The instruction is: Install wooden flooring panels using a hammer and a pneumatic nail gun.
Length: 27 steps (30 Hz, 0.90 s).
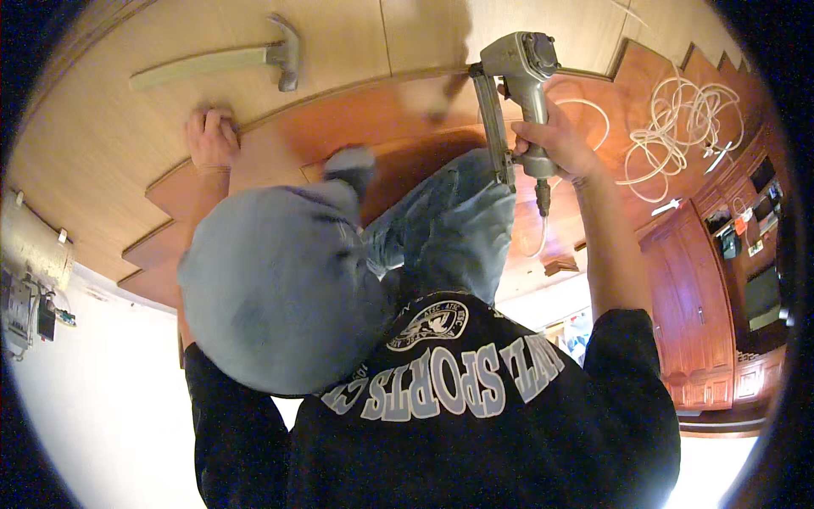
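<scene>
My right hand grips a grey-green air nail gun by its handle, with the fingers wrapped round it. Its nose meets the seam where reddish planks border pale boards, and its slim magazine slants down toward my thigh. A pale air hose runs from the fitting under the handle. On the left, my left hand rests on a pale board near its edge, fingers bent and slightly apart, with nothing visible in them. Beyond that hand lies a claw hammer with a light handle.
My bent knee hides the floor at centre left. Stepped plank ends show at the left. Coiled white hose lies at the right, with reddish cabinets beyond. A machine with a pale cylinder stands far left.
</scene>
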Each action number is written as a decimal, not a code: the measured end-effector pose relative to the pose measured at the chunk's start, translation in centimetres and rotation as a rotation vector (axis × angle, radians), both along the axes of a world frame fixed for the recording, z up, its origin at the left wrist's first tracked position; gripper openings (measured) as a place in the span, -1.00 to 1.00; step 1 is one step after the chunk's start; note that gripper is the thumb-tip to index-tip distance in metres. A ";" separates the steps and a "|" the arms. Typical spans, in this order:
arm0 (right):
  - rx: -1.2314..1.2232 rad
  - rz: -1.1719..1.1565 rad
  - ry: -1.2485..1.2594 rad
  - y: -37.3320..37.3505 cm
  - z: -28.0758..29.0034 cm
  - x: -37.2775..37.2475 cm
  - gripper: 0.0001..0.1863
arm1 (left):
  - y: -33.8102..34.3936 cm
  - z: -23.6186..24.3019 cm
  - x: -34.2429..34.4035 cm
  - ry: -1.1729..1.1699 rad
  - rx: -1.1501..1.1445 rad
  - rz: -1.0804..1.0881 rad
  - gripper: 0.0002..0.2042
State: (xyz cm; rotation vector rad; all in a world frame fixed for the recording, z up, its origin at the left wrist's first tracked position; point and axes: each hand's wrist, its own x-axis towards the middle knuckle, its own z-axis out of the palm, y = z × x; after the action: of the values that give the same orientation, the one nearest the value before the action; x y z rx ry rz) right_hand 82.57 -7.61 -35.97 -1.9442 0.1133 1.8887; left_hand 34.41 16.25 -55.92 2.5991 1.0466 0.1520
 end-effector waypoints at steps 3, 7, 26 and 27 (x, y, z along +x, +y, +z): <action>0.022 0.032 0.034 -0.6 0.1 0.8 -0.45 | 0.2 -1.0 -0.2 -0.064 -0.050 -0.021 -0.85; 0.049 0.047 -0.066 -1.5 1.4 1.4 -0.45 | 0.2 -1.2 0.0 -0.143 0.029 -0.022 -0.84; -0.357 0.497 -1.042 -35.2 -1.1 15.2 0.04 | 2.2 7.3 8.4 0.141 0.067 0.001 -0.59; -0.151 0.656 -1.267 -44.8 -2.7 17.6 0.02 | 2.3 7.8 12.3 0.223 0.109 -0.120 -0.56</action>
State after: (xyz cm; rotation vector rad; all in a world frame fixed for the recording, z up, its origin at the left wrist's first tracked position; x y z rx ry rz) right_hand 100.14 -52.42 -38.64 -3.1214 -0.8417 0.5497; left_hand 46.76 18.51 -48.17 2.8197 0.9747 -0.1161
